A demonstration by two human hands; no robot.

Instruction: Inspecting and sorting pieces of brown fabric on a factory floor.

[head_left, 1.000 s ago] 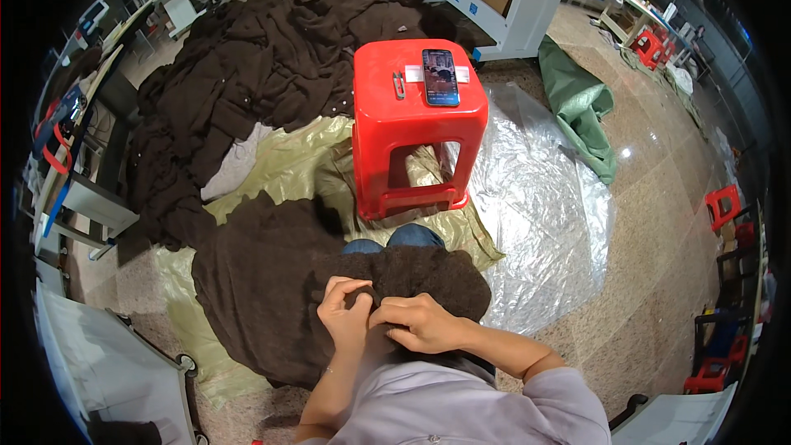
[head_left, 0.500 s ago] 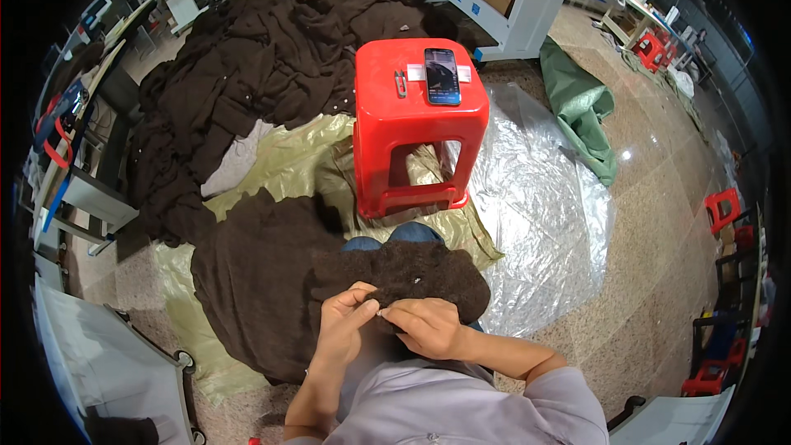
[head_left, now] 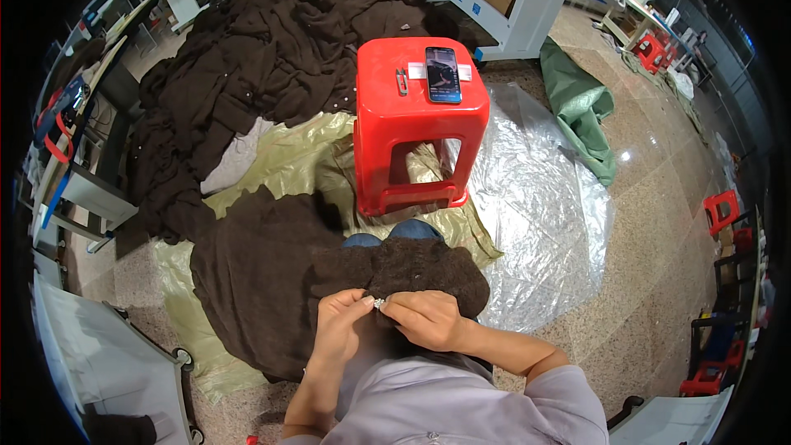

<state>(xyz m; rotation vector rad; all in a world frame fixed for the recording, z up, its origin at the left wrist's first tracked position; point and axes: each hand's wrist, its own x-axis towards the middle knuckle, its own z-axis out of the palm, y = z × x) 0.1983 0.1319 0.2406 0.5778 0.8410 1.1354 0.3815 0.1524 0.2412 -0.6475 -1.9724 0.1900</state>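
Note:
Dark brown fuzzy cloth (head_left: 412,268) lies over my lap and spills down to the left onto the floor covering. My left hand (head_left: 338,321) is closed in a pinch at the cloth's near edge. Opposite it, my right hand (head_left: 424,319) pinches too, its thumb and fingers pressed together. Between the fingertips sits a small, shiny, whitish piece (head_left: 379,302), perhaps a button or bead; its exact kind is too small to tell. How much cloth each hand grips is hidden by the fingers.
A red plastic stool (head_left: 422,115) stands ahead, bearing a phone (head_left: 443,76) and small thread snips (head_left: 402,82). Behind it is a large heap of brown cloth (head_left: 247,58). Clear plastic sheeting (head_left: 544,222) lies right; a wheeled grey cart (head_left: 124,354) stands at left.
Both hands stay close together at the cloth's edge. The fingers have shifted slightly, and more of the shiny piece shows between them. The phone's screen picture differs.

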